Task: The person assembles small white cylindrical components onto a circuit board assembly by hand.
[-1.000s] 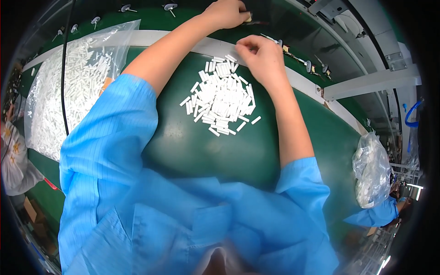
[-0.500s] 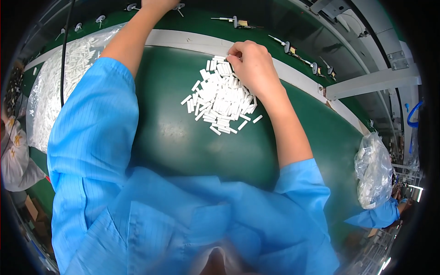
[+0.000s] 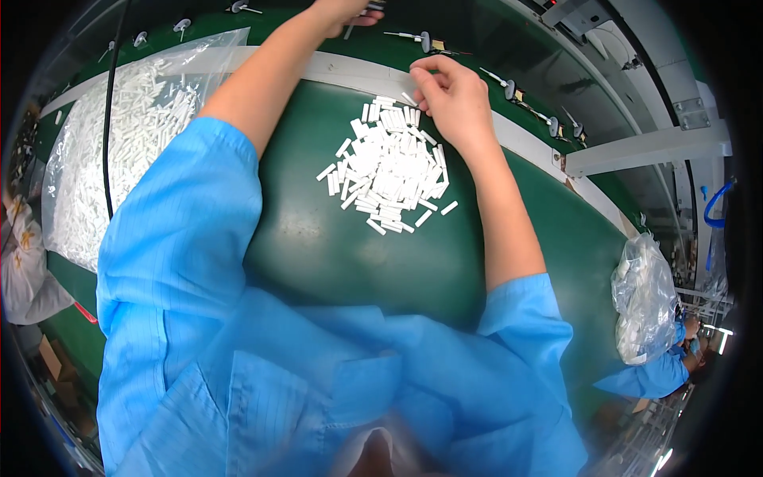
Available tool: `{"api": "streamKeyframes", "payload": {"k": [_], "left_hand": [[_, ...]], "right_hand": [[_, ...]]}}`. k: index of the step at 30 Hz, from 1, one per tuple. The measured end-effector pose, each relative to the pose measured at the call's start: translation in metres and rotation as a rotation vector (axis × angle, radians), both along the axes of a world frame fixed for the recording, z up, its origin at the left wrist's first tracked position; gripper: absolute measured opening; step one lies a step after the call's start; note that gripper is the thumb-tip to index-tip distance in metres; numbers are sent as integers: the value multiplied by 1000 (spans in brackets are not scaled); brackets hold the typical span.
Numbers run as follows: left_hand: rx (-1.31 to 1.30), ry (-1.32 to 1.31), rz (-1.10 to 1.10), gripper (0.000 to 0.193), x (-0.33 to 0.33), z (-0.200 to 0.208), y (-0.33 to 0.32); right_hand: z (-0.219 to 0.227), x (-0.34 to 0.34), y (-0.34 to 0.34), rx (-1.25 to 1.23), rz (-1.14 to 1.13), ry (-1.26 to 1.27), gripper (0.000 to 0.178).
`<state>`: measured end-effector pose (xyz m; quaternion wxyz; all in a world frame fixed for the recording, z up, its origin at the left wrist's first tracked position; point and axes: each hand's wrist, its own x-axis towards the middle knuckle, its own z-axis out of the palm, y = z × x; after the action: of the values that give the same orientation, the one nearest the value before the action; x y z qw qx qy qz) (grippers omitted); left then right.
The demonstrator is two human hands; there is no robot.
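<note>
My left hand [image 3: 346, 11], partly cut off by the upper edge, closes around a small dark part [image 3: 373, 8] with a thin pale shaft that points down. My right hand [image 3: 457, 99] is at the far right side of a heap of short white tubes [image 3: 385, 171], its fingers curled in a pinch. One white tube [image 3: 409, 99] sticks out at its fingers; the exact grip is partly hidden. Beyond the white rail [image 3: 362, 73], a small part with a grey disc and pale shaft [image 3: 429, 41] lies right of my left hand.
A clear bag full of white tubes [image 3: 119, 151] lies at left, a dark cable [image 3: 109, 119] crossing it. More shafted parts [image 3: 513, 89] line the far green strip. At right are a metal bracket [image 3: 652, 149], another clear bag [image 3: 644, 298] and another person's blue sleeve [image 3: 652, 377].
My left hand has moved right along the far strip, and a dark part now shows in it. My right hand has lifted slightly away from the heap, up and to the right.
</note>
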<state>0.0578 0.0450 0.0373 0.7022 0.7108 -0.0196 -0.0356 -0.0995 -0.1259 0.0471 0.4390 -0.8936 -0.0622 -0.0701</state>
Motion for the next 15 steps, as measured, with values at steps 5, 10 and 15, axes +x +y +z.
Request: {"api": "streamKeyframes", "payload": {"k": [5,10,15], "left_hand": [[-688,179,-271,14,-25,-17,-34],[-914,240,-287,13,-49,-15,-51],[-1065,225,-252,13,-56,-11,-56]], "right_hand": [[-20,15,-12,525,52,172,26],[-22,15,-10,498,-6,133,25],[-28,15,-12,409,-47,105,24]]}}
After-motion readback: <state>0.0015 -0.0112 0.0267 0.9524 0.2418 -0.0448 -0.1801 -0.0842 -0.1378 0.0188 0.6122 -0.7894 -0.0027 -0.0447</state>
